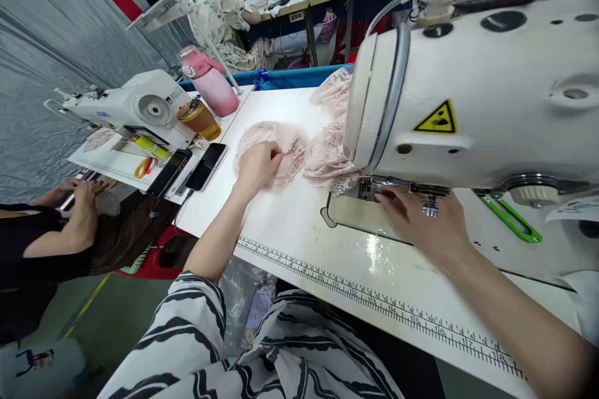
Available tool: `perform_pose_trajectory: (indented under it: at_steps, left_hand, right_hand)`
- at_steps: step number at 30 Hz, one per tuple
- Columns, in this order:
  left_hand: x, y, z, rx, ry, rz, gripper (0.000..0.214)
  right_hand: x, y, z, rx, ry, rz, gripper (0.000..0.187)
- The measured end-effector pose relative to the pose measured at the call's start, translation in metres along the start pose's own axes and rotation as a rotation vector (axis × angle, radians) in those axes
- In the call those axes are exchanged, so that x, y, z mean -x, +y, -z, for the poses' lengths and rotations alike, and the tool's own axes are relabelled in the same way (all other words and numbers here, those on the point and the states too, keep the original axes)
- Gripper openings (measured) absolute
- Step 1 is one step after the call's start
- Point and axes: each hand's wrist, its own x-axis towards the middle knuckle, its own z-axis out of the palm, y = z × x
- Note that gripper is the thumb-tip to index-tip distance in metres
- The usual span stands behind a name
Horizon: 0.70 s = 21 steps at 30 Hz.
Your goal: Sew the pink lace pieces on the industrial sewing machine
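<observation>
My left hand (257, 167) rests closed on a piece of pale pink lace fabric (292, 153) spread on the white sewing table (281, 224), its fingers pinching the cloth. The lace runs right to the needle area under the head of a white industrial sewing machine (472, 93). My right hand (421, 224) lies on the machine bed just below the head, fingers reaching to the presser foot (369, 187) and the lace edge there. Those fingertips are partly hidden by the machine.
A ruler strip (374, 299) runs along the table's front edge. Two phones (206, 165), a pink bottle (213, 82) and a brown cup (199, 117) sit at the left. A co-worker's hand (84, 199) rests by a second machine (135, 106); another person sews at the back.
</observation>
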Motion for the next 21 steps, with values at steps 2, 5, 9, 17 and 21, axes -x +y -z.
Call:
perform_pose_trajectory:
  at_steps: [2,5,9,17,21]
  left_hand:
    - [-0.001,-0.006,-0.001,0.132,0.032,0.010,0.012]
    - [-0.001,-0.012,-0.005,0.247,0.064,0.004,0.009]
    - [-0.012,-0.025,0.003,0.402,0.285,0.047,0.007]
    - [0.004,-0.032,0.078,0.539,1.054,0.058,0.013]
    - [0.056,0.009,0.089,0.649,0.368,-0.085,0.007]
  right_hand:
    - [-0.002,-0.002,0.002,0.028,0.005,-0.046,0.043]
    - [-0.004,-0.002,0.002,0.053,0.015,-0.029,0.041]
    - [-0.003,0.000,-0.003,0.065,0.103,0.052,0.036]
    - [-0.007,0.002,-0.005,0.092,0.107,0.090,0.041]
    - [-0.008,-0.001,-0.001,0.090,0.119,0.116,0.036]
